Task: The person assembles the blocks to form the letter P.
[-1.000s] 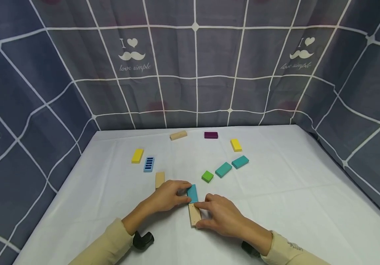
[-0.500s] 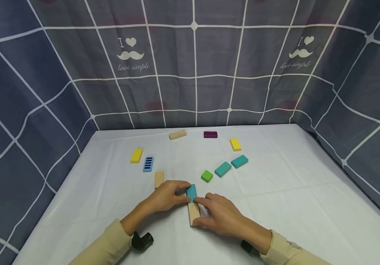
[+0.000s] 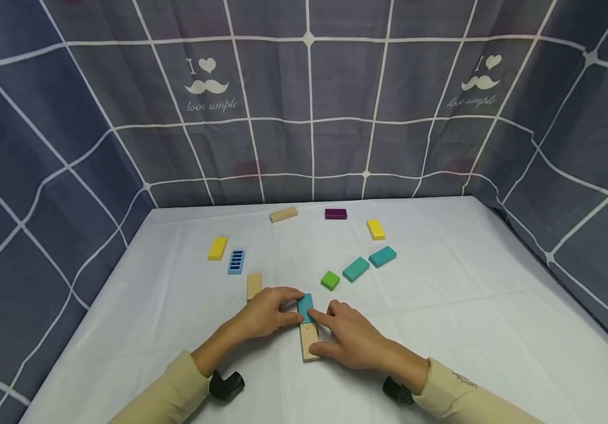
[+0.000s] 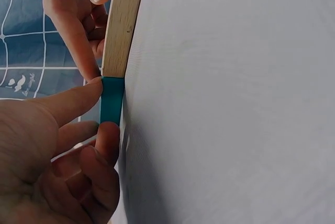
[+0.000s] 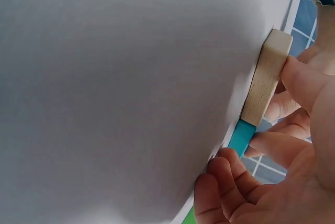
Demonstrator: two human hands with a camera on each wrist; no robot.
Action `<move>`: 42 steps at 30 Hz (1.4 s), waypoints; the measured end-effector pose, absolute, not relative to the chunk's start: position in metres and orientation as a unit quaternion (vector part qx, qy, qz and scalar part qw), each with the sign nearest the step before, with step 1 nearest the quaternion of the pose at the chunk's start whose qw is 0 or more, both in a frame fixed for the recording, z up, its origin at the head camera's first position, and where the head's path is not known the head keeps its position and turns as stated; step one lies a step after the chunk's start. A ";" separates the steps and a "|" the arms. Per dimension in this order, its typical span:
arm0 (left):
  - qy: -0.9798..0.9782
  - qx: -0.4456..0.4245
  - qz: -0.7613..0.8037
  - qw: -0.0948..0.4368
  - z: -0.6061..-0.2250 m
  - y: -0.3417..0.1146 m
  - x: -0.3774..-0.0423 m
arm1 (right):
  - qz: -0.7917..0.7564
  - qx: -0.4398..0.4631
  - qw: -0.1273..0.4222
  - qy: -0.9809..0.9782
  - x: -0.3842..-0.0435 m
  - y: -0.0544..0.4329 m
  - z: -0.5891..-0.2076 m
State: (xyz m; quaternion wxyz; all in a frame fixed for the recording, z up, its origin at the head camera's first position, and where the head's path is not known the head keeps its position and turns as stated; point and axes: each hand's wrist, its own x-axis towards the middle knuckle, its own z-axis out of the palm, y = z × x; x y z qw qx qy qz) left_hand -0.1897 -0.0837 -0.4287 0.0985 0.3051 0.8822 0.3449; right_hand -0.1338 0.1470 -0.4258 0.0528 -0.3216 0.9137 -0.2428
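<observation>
At the far end of the wooden block (image 3: 309, 343), a blue block (image 3: 305, 306) is pinched by the left hand (image 3: 268, 313); both are touched by the right hand (image 3: 355, 338), thumb and index finger outstretched. Alignment seems in hand; next, a straight, flush joint should be ensured.

My right hand (image 3: 354, 337) has slid forward, its index finger (image 3: 318, 317) going from the wood block (image 3: 308, 338)'s far end onto the blue block (image 3: 305, 304).
</observation>
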 end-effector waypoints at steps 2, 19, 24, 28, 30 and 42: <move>0.881 0.305 0.347 0.099 -0.428 -0.084 -0.190 | -0.242 -0.322 0.051 0.914 -0.134 0.147 -0.426; 0.916 0.156 0.367 0.052 -0.419 -0.143 -0.209 | -0.242 -0.311 0.061 0.917 -0.133 0.149 -0.425; 0.917 0.161 0.359 0.068 -0.426 -0.163 -0.212 | -0.245 -0.317 0.055 0.914 -0.133 0.149 -0.425; 0.913 0.168 0.362 0.079 -0.431 -0.168 -0.215 | -0.246 -0.319 0.056 0.914 -0.133 0.149 -0.425; 0.914 0.174 0.359 0.077 -0.432 -0.169 -0.216 | -0.246 -0.318 0.058 0.914 -0.133 0.149 -0.425; 0.920 0.174 0.345 0.069 -0.424 -0.150 -0.233 | -0.245 -0.310 0.065 0.916 -0.134 0.146 -0.423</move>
